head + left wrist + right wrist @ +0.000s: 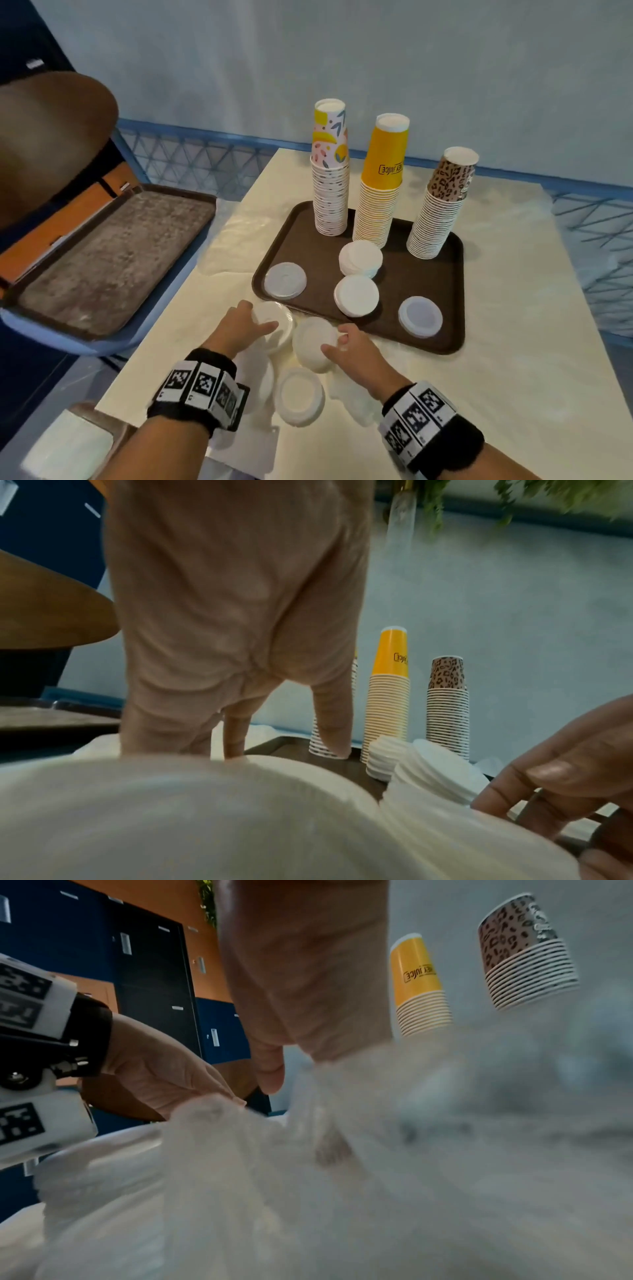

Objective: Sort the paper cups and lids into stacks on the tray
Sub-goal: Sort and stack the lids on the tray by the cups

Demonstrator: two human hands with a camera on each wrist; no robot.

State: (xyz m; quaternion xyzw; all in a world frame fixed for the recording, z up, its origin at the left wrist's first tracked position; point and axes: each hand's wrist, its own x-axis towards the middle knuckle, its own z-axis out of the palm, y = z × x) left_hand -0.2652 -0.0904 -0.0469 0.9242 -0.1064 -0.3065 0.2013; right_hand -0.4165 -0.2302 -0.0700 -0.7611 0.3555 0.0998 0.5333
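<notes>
Three upside-down cup stacks stand at the back of the brown tray (455, 342): a patterned stack (330, 192), a yellow stack (378, 205) and a leopard-print stack (438, 219). White lids lie on the tray: a single lid (285, 281), a leaning pile (360, 258), a short stack (356, 295) and another lid (420, 317). Just before the tray's front edge, my left hand (262, 317) grips a lid stack (281, 320), fingers over its far rim. My right hand (334, 342) pinches the rim of a neighbouring lid stack (308, 342). More lids (298, 395) lie nearer me.
The table wears a cream cloth (513, 359). A second, empty brown tray (113, 253) sits lower on the left, under a round wooden tabletop (51, 137). A blue lattice rail (191, 154) runs behind. Crinkled clear plastic (308, 1177) fills the right wrist view.
</notes>
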